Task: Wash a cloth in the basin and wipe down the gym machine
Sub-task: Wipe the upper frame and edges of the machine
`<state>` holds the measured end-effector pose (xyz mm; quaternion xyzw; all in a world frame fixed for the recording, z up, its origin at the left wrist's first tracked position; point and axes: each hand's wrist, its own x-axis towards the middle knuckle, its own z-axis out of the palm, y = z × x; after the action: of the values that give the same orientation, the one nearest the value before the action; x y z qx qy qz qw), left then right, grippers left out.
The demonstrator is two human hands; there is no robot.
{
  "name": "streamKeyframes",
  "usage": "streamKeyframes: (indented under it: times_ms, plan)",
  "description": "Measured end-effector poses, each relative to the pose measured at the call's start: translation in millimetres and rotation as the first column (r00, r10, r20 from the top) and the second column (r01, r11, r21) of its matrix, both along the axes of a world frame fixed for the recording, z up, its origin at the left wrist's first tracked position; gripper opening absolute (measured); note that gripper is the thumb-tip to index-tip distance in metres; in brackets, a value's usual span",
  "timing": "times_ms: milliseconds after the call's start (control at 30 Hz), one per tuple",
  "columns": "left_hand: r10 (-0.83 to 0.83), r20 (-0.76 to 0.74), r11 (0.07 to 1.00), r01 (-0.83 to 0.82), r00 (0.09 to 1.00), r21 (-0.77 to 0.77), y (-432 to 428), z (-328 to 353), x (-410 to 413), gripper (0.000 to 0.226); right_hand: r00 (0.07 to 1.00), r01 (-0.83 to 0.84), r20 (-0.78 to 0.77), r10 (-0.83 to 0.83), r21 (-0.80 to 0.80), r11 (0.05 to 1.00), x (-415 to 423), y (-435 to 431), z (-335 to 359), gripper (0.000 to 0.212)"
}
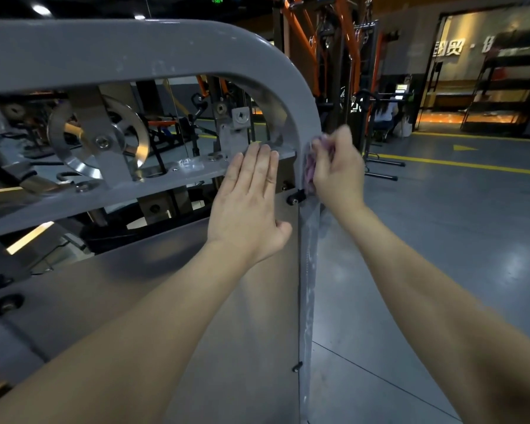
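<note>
Cloth (311, 166), purple and bunched, lies at centre right of the frame against the outer edge of the grey machine frame (153, 47). Left of it, the left hand (251, 200) rests flat, fingers straight, on the side panel (153, 289). The right hand (338, 169) grips the cloth. Risks: the cloth may snag on the black bolt (295, 198) just below it, and the bracing fingers sit near the pulley (104, 142).

Left hand (251, 203) flat, fingers straight; right hand (338, 169) in curled grip.

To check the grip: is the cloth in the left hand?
No, the right hand grips the purple cloth; the left hand lies flat on the frame.
</note>
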<state>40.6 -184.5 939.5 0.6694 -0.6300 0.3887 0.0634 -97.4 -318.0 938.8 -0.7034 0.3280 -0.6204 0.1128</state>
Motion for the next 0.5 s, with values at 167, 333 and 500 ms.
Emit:
streamKeyframes:
  times_ms: [167,333,500]
  plan:
    - [-0.003,-0.002,1.000,0.003,1.000,0.016,2,1,0,0.103,0.996,0.078,-0.041,-0.081,-0.065,0.995,0,-1,-40,0.018]
    - [0.000,0.002,1.000,0.000,1.000,0.015,3,2,0,0.103,0.974,0.061,-0.221,-0.048,0.050,0.997,-15,8,-88,0.015]
    - [0.005,0.001,1.000,-0.005,1.000,0.021,1,0,-1,0.105,0.993,0.029,-0.105,-0.045,-0.143,0.989,-7,3,3,0.016]
